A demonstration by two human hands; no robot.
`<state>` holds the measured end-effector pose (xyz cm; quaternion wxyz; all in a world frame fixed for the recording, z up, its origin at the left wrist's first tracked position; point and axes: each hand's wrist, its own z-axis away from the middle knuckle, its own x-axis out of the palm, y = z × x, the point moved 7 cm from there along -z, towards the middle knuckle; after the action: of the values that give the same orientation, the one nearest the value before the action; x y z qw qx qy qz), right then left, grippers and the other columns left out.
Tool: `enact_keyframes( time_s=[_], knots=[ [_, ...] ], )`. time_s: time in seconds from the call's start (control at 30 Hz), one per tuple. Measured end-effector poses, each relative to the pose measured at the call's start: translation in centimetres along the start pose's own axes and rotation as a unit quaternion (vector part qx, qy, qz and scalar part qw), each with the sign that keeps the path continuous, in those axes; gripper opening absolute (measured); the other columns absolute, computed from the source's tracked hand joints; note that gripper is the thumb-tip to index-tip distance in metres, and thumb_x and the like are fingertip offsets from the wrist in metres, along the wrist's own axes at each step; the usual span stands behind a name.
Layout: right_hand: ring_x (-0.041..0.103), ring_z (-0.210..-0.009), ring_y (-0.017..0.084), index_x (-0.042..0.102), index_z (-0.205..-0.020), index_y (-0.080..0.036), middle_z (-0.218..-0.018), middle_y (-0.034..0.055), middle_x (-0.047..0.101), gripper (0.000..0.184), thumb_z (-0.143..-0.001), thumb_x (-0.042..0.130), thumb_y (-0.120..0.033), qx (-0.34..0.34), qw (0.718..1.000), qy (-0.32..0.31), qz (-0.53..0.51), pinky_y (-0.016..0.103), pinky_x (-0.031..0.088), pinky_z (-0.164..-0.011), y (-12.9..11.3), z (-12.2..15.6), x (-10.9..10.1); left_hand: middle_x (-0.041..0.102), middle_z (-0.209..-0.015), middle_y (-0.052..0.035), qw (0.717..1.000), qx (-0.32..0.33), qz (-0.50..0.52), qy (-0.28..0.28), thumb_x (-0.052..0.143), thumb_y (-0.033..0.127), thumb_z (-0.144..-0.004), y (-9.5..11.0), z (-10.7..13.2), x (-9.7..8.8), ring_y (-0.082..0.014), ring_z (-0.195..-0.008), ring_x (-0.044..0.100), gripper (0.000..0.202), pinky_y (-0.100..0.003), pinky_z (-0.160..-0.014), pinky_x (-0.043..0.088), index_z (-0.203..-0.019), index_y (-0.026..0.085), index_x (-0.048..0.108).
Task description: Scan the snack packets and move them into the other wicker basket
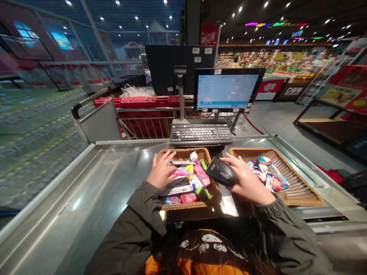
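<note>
Set in a supermarket, at a steel checkout counter (94, 183) with a lit screen (226, 91), keyboard (200, 132) and handheld scanner (221, 172), facing stocked displays (275, 65).

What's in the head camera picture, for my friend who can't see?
A person's right hand holds a black scanner; the left hand is at a wicker basket of colorful packets. Another basket sits on the right, with a keyboard and lit screen behind.

By the far edge of the silver worktop (109, 179) I see a black keyboard (197, 133) with whitish keys; nearer, a black scanner (221, 172), a pink packet (184, 173), tan woven baskets (302, 189).
</note>
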<state>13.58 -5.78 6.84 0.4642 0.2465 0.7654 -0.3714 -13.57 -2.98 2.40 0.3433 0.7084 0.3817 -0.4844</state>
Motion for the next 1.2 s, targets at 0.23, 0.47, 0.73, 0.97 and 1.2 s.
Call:
enact_keyframes(
  time_s=[0.23, 0.47, 0.73, 0.97, 1.2],
  knots=[
    [0.033, -0.142, 0.039, 0.061, -0.121, -0.019, -0.139, 0.0151, 0.054, 0.045, -0.076, 0.06, -0.023, 0.009, 1.0, -0.005, -0.002, 0.069, 0.022, -0.112, -0.5, -0.3, 0.6, 0.04, -0.153, -0.0114, 0.998, 0.037, 0.028, -0.05, 0.073, 0.027, -0.077, -0.2, 2.9, 3.3, -0.0368, -0.143, 0.03, 0.014, -0.071, -0.112, 0.008, -0.091, 0.027, 0.076],
    [0.033, -0.142, 0.038, 0.059, -0.123, -0.022, -0.14, 0.0137, 0.054, 0.046, -0.077, 0.062, -0.023, 0.015, 0.999, -0.034, -0.02, 0.069, 0.024, -0.112, -1.5, -0.8, 1.7, 0.044, -0.151, -0.0086, 0.993, 0.084, 0.05, -0.059, 0.067, 0.029, -0.081, 0.8, 4.5, 4.3, -0.0329, -0.144, 0.03, 0.01, -0.066, -0.115, 0.01, -0.085, 0.024, 0.074],
    [0.031, -0.143, 0.036, 0.061, -0.118, -0.023, -0.139, 0.0122, 0.053, 0.041, -0.077, 0.065, -0.023, 0.01, 0.997, -0.075, -0.029, 0.068, 0.019, -0.114, -2.4, -0.9, 2.9, 0.044, -0.151, -0.009, 0.996, 0.033, 0.066, -0.045, 0.061, 0.027, -0.085, -0.2, 4.8, 4.3, -0.0311, -0.144, 0.032, 0.012, -0.066, -0.114, 0.016, -0.088, 0.022, 0.071],
    [0.031, -0.143, 0.037, 0.061, -0.119, -0.021, -0.14, 0.0141, 0.052, 0.044, -0.076, 0.067, -0.024, 0.003, 0.991, -0.13, -0.044, 0.067, 0.017, -0.115, -4.4, -1.0, 3.7, 0.041, -0.152, -0.0099, 0.999, -0.028, 0.037, 0.015, 0.06, 0.026, -0.086, -2.7, 4.4, 2.2, -0.0308, -0.143, 0.033, 0.012, -0.067, -0.114, 0.011, -0.089, 0.023, 0.071],
    [0.034, -0.142, 0.036, 0.058, -0.126, -0.022, -0.14, 0.0145, 0.053, 0.05, -0.079, 0.069, -0.032, -0.006, 0.989, -0.139, -0.057, 0.067, 0.019, -0.115, -5.4, -1.3, 4.0, 0.045, -0.15, -0.0097, 0.998, -0.04, 0.038, 0.025, 0.062, 0.022, -0.083, -3.6, 4.4, 1.6, -0.0309, -0.142, 0.034, 0.015, -0.066, -0.114, 0.01, -0.094, 0.025, 0.072]
  ],
)
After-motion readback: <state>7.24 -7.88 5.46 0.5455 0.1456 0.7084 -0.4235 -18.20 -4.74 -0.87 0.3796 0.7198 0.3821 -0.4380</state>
